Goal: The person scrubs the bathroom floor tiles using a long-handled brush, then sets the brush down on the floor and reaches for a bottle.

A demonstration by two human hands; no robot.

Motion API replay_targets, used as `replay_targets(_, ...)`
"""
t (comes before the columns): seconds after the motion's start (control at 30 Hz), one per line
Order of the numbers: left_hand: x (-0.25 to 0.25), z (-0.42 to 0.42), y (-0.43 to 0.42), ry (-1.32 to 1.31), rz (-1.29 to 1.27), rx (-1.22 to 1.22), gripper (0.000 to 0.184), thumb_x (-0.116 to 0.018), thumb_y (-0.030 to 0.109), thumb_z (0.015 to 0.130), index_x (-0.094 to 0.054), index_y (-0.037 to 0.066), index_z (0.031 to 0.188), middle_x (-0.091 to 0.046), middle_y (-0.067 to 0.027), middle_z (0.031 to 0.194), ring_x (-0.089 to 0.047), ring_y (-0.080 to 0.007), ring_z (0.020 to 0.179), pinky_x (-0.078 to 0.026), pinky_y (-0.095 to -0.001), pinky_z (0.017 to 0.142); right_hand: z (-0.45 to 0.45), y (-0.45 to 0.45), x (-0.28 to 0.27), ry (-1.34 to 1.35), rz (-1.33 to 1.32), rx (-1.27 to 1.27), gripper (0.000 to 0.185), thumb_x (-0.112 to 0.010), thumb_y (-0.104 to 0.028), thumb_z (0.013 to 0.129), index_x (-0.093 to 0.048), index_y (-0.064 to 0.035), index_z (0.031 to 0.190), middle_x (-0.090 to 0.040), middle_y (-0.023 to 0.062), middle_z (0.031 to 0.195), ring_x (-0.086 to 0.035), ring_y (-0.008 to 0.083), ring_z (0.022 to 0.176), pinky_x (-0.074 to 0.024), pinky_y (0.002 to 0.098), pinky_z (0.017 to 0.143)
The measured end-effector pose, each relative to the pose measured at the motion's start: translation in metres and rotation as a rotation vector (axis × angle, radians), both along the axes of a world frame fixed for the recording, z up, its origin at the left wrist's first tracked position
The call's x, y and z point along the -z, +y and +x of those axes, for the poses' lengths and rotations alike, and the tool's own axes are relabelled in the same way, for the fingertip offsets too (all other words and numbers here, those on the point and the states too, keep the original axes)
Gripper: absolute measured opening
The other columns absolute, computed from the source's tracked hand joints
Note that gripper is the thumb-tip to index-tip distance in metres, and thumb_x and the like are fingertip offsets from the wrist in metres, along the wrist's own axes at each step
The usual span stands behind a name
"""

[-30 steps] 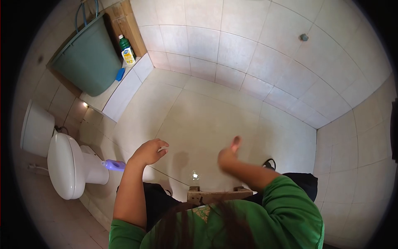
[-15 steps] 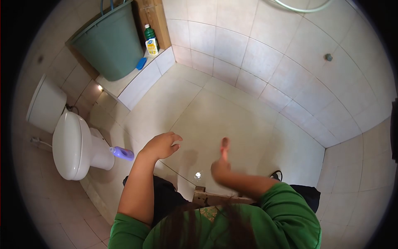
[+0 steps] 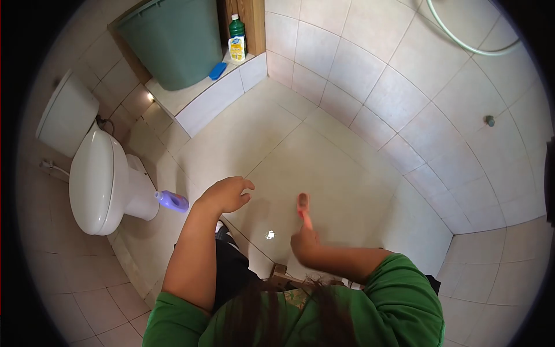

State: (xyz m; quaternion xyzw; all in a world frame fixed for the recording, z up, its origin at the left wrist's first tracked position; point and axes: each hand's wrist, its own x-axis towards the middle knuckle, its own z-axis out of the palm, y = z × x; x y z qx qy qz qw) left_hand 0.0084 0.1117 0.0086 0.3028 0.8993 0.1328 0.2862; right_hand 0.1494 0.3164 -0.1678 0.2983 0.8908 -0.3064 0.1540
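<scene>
My right hand [image 3: 304, 246] is closed around the handle of a pink-red brush [image 3: 303, 203]. The brush has an oval head with a dark middle, pointing away from me above the tiled floor [image 3: 324, 168]; whether it touches the floor I cannot tell. My left hand [image 3: 227, 195] is held out to the left over the floor, fingers apart and loosely bent, with nothing in it. A purple bottle [image 3: 174, 201] stands or leans beside the toilet [image 3: 95, 182], left of that hand.
A large green-grey bin [image 3: 176, 46] sits on a tiled ledge [image 3: 211, 104], with a green bottle [image 3: 237, 43] and a blue item [image 3: 218, 71]. A wooden stool-like piece [image 3: 280, 274] is beneath me. A pale hose [image 3: 462, 40] hangs on the right wall.
My view has turned, so the room's fixtures sit higher, mostly further right. The brush in my right hand has swung slightly left, showing more of its head. My left hand remains empty.
</scene>
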Motion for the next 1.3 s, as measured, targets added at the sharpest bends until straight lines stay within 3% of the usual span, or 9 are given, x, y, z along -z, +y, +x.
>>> replay_targets(0.2, 0.003, -0.003, -0.005, -0.041, -0.003, -0.061, 0.032, -0.052, 0.024, 0.083, -0.056, 0.01, 0.112, -0.055, -0.0137, 0.109, -0.052, -0.0283, 0.102, -0.041, -0.0368, 0.088, -0.1, 0.047, -0.001, 0.282, 0.012, 0.14, 0.045, -0.05, -0.004, 0.077, -0.043, -0.0074, 0.122, -0.06, 0.0182, 0.079, -0.061, 0.0302, 0.075, -0.0473, 0.0371, 0.059)
replay_targets(0.3, 0.009, -0.007, -0.008, -0.006, -0.038, -0.045, 0.032, -0.052, 0.024, 0.084, -0.056, 0.01, 0.112, -0.055, -0.0129, 0.109, -0.052, -0.0285, 0.102, -0.041, -0.0369, 0.088, -0.132, 0.082, 0.017, -0.068, 0.567, -0.655, 0.044, -0.051, -0.005, 0.078, -0.039, -0.0044, 0.121, -0.06, 0.017, 0.083, -0.06, 0.0279, 0.076, -0.0467, 0.0364, 0.063)
replay_targets(0.43, 0.01, -0.011, 0.001, -0.013, -0.061, -0.028, 0.032, -0.052, 0.024, 0.083, -0.056, 0.011, 0.112, -0.055, -0.0117, 0.109, -0.052, -0.0283, 0.102, -0.041, -0.037, 0.087, -0.05, -0.03, -0.056, 0.046, -0.159, 0.034, 0.065, -0.048, -0.005, 0.08, -0.022, -0.0163, 0.137, -0.059, 0.0213, 0.09, -0.059, 0.0322, 0.085, -0.0477, 0.039, 0.07)
replay_targets(0.47, 0.008, -0.012, 0.003, -0.011, -0.062, -0.024, 0.031, -0.052, 0.024, 0.083, -0.056, 0.011, 0.112, -0.055, -0.0115, 0.108, -0.052, -0.0282, 0.101, -0.042, -0.037, 0.087, -0.027, -0.054, -0.055, -0.049, -0.054, -0.06, 0.067, -0.056, -0.006, 0.077, -0.024, -0.0091, 0.136, -0.057, 0.0158, 0.108, -0.059, 0.0193, 0.088, -0.0459, 0.0349, 0.08)
replay_targets(0.57, 0.003, -0.011, 0.013, -0.01, -0.037, -0.017, 0.031, -0.052, 0.023, 0.083, -0.055, 0.011, 0.111, -0.055, -0.0111, 0.108, -0.052, -0.028, 0.101, -0.042, -0.0371, 0.087, -0.024, -0.049, 0.039, -0.036, 0.071, -0.36, 0.078, -0.052, -0.006, 0.076, -0.011, -0.0272, 0.139, -0.057, 0.0232, 0.093, -0.057, 0.0366, 0.09, -0.0458, 0.0432, 0.076)
replay_targets(0.7, 0.012, -0.009, 0.018, 0.0, -0.026, 0.02, 0.03, -0.052, 0.022, 0.083, -0.056, 0.011, 0.111, -0.055, -0.0104, 0.107, -0.052, -0.028, 0.1, -0.042, -0.037, 0.086, -0.143, 0.03, 0.011, 0.241, -0.004, -0.177, 0.051, -0.048, -0.001, 0.076, -0.039, -0.016, 0.124, -0.06, 0.0171, 0.074, -0.06, 0.0331, 0.062, -0.0472, 0.0388, 0.055)
replay_targets(0.93, 0.003, -0.011, 0.018, -0.033, -0.063, 0.026, 0.031, -0.051, 0.023, 0.083, -0.055, 0.011, 0.112, -0.055, -0.0104, 0.108, -0.053, -0.0279, 0.099, -0.042, -0.0371, 0.086, -0.067, -0.056, -0.026, 0.224, -0.215, -0.165, 0.048, -0.053, -0.004, 0.076, -0.045, -0.0127, 0.123, -0.061, 0.0176, 0.089, -0.059, 0.0291, 0.087, -0.0458, 0.0401, 0.072)
replay_targets(1.1, 0.002, -0.008, 0.021, -0.012, -0.04, 0.01, 0.032, -0.052, 0.023, 0.083, -0.054, 0.012, 0.113, -0.054, -0.0108, 0.108, -0.053, -0.0279, 0.1, -0.042, -0.0372, 0.086, -0.112, -0.059, -0.003, -0.187, 0.899, -1.185, 0.01, -0.071, -0.018, 0.064, -0.064, -0.013, 0.059, -0.062, -0.0011, 0.06, -0.058, 0.014, 0.054, -0.0449, 0.0331, 0.048)
replay_targets(1.3, 0.01, -0.013, 0.01, -0.008, -0.053, -0.01, 0.032, -0.051, 0.023, 0.083, -0.054, 0.012, 0.113, -0.055, -0.011, 0.108, -0.053, -0.0277, 0.1, -0.042, -0.037, 0.086, -0.176, -0.032, 0.033, 0.006, 0.414, -0.48, 0.01, -0.07, -0.006, 0.058, -0.066, -0.0118, 0.065, -0.063, 0.0016, 0.066, -0.059, 0.0141, 0.059, -0.042, 0.031, 0.038)
